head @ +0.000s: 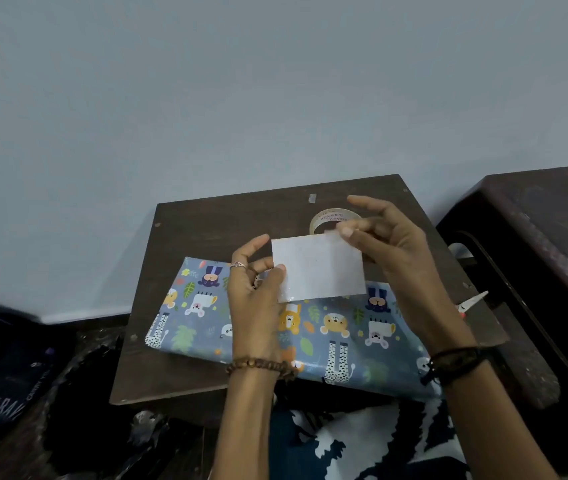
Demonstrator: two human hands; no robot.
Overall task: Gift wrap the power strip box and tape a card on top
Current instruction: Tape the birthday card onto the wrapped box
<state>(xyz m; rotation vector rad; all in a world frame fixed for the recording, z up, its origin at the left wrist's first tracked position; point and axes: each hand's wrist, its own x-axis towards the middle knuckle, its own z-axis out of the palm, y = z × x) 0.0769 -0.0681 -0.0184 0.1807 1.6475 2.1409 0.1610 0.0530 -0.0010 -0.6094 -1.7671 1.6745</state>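
Both hands hold a blank white rectangular card (319, 268) above the dark wooden counter (206, 233). The left hand (258, 289) pinches its left edge, the right hand (390, 244) its upper right corner. Beneath lies the box wrapped in blue animal-print paper (344, 337). A roll of clear tape (327, 218) stands behind the card; scissors (471, 303) lie at the counter's right edge.

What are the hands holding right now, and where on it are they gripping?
Both hold the white card above the wrapped box. The left hand pinches its left edge; the right hand pinches its top right corner.
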